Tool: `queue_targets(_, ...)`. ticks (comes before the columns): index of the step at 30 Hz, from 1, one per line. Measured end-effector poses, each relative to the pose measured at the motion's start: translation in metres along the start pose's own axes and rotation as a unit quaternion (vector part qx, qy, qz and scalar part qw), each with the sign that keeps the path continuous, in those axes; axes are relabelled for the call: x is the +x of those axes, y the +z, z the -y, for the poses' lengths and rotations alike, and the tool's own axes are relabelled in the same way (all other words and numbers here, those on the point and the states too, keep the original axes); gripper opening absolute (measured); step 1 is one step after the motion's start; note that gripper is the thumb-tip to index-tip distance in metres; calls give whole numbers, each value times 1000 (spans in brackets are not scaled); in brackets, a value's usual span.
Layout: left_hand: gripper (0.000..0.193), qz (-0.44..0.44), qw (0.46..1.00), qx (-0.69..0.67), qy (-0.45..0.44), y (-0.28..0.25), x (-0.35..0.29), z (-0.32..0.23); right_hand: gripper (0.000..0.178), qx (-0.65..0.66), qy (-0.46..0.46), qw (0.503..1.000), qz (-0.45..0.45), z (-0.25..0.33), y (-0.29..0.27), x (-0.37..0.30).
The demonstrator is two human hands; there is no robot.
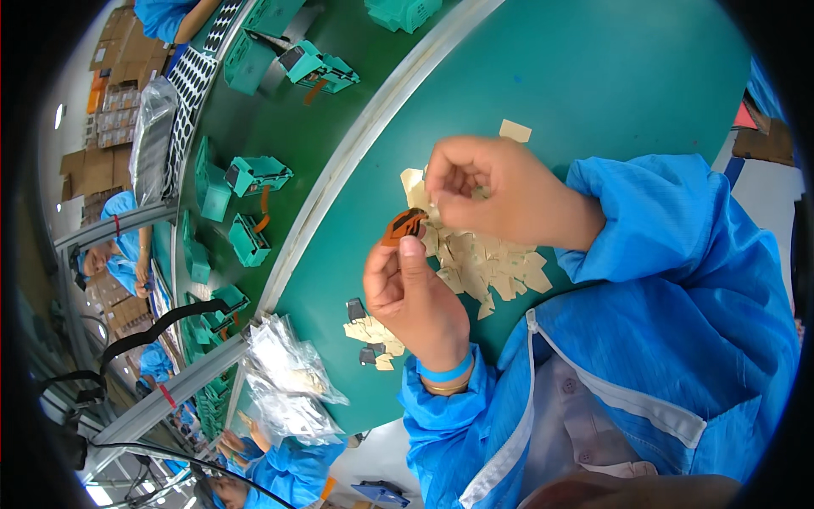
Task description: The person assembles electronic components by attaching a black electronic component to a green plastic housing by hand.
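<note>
Between the thumb and fingers of my left hand (415, 297) is a small orange-brown flexible strip with black parts (401, 227), probably a flex circuit. Close above it, the fingers of my right hand (500, 188) are pinched together. What they hold, if anything, is too small or hidden to make out. A cream paper-like piece (412, 184) shows beside those fingertips; I cannot tell whether they touch it. Under and below my right hand, a loose pile of cream pieces (483, 263) lies on the green table (593, 76).
A smaller group of cream and dark pieces (373, 335) lies left of my left wrist, near clear plastic bags (292, 373). Beyond a metal rail (339, 178), a green conveyor carries teal housings (259, 176), some with orange strips. Co-workers in blue (292, 475) sit along the line.
</note>
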State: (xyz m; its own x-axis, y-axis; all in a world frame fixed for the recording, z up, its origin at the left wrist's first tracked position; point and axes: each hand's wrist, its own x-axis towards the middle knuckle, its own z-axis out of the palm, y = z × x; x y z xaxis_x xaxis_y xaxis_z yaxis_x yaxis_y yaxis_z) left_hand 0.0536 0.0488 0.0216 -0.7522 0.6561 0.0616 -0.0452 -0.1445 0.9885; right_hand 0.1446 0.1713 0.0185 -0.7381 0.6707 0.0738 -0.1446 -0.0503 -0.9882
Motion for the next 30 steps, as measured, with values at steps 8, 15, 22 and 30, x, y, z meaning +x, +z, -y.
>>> queue_targets(8, 24, -10, 959, 156, 237, -14, 6, -9, 7, -222, -135, 962, 82, 11, -13, -1)
queue_targets(15, 34, -47, 658, 524, 539, -23, 0, -43, 8, -116, -120, 984, 69, 26, -1, -7)
queue_targets(22, 30, -38, 576, 583, 572, -32, -8, -52, 9, 13, 123, 985, 121, 55, 10, -15)
queue_targets(30, 34, -57, 622, 604, 495, -39, 10, -60, 22, -295, -296, 906, -62, 52, -15, 80)
